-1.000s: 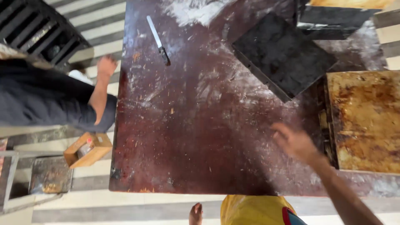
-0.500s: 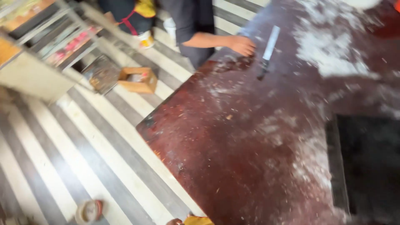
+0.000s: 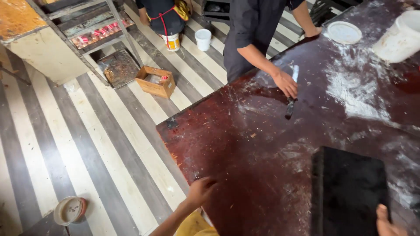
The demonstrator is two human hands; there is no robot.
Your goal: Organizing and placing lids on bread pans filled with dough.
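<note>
Baking tray (image 3: 350,188), black and flat, is laid on the dark red worktable (image 3: 245,148) toward its near right part, with one corner turned toward the wearer so that a short edge can be reached from the table's near side. The right hand (image 3: 387,223) is seen only in part at the bottom edge of the view, its thumb raised just at the tray's near corner; whether the tray is gripped or merely touched cannot be told, since the fingers are cut off by the frame. The left hand (image 3: 201,190) is set on the table's near edge, fingers curled loosely over the rim and nothing held, as a brace for the body leaning in.

Across the table, a co-worker's hand (image 3: 286,84) is pressed down over a knife (image 3: 291,100), whose dark handle points toward the wearer and whose pale blade shows beyond the fingers; the knife is thus pinned flat against the wood. Flour (image 3: 354,91) is scattered over the far part of the surface, near a white bucket (image 3: 400,37) and a round white lid (image 3: 344,32), both kept well apart from the tray. On the striped floor (image 3: 87,144) a small cardboard box (image 3: 155,81) is left beside a metal rack, and a small bowl (image 3: 70,209) lies near the bottom left.
</note>
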